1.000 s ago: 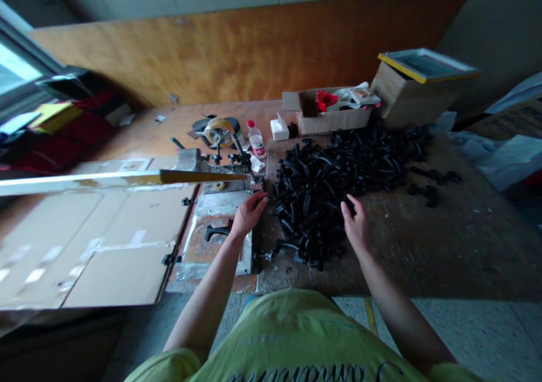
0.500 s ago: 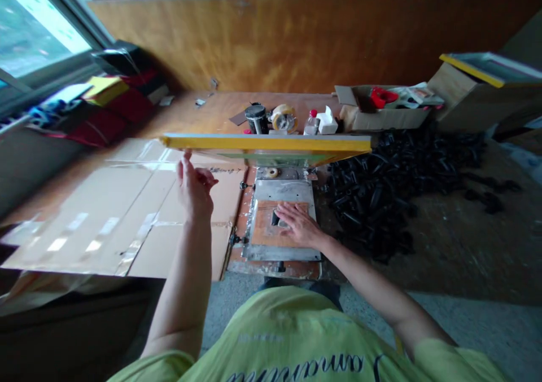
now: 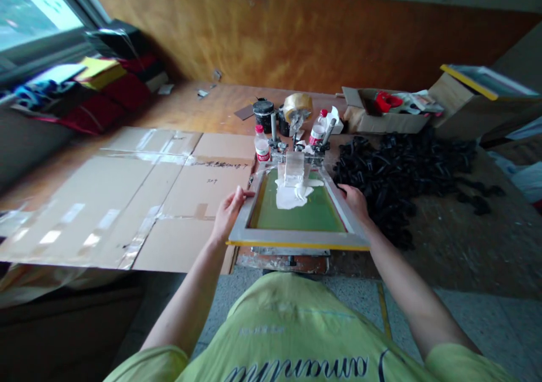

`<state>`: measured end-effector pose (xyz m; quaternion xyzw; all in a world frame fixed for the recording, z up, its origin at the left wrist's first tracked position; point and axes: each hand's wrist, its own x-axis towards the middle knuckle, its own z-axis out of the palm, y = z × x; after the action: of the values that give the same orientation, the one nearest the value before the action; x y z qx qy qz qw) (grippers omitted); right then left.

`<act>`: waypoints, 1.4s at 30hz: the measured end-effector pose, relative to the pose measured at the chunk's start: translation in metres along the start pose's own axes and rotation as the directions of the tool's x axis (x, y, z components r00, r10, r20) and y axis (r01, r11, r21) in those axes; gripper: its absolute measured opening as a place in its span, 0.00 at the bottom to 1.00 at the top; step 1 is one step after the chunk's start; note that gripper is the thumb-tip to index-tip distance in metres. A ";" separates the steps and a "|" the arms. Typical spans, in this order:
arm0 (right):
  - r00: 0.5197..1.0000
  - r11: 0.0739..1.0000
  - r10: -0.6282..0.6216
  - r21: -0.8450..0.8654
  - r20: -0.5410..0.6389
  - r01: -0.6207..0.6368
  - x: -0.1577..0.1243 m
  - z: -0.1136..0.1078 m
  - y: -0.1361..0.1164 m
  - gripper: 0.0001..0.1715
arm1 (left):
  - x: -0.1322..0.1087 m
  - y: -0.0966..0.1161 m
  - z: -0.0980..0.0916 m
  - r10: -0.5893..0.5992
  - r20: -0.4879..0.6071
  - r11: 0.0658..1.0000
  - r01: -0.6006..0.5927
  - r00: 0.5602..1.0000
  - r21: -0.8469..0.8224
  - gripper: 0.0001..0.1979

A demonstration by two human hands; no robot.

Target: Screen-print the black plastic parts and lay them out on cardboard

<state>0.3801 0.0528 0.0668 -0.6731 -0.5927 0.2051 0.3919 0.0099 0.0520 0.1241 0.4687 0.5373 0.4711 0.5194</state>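
A screen frame (image 3: 296, 238) with a green mesh lies lowered over the metal base at the table's front edge. White ink (image 3: 292, 196) and a pale squeegee (image 3: 294, 170) rest at the mesh's far end. On the frame's left edge, my left hand (image 3: 231, 210) grips with fingers closed. My right hand (image 3: 354, 201) holds the right edge, thumb and fingers around it. The frame hides whatever lies on the base beneath it.
Flattened cardboard (image 3: 169, 201) covers the table's left. A pile of black parts (image 3: 381, 173) lies right. Behind the frame stand bottles (image 3: 262, 145), a black jar (image 3: 263, 114) and a tape roll (image 3: 297, 106). An open box (image 3: 387, 119) sits at the back right.
The raised frame has come down flat over the base. My right hand has left the board on the base and taken the frame's right edge; my left hand has moved down along the left edge.
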 end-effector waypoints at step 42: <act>0.676 0.616 -0.384 -0.371 0.629 0.695 -0.033 0.089 -0.094 0.11 | -0.011 -0.144 -0.001 -0.217 0.090 0.971 0.205 0.972 0.127 0.33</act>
<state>0.2468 0.0458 0.0789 -0.4633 -0.8840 0.0428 0.0455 0.0071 0.0245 -0.0171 0.4621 0.5833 0.3561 0.5652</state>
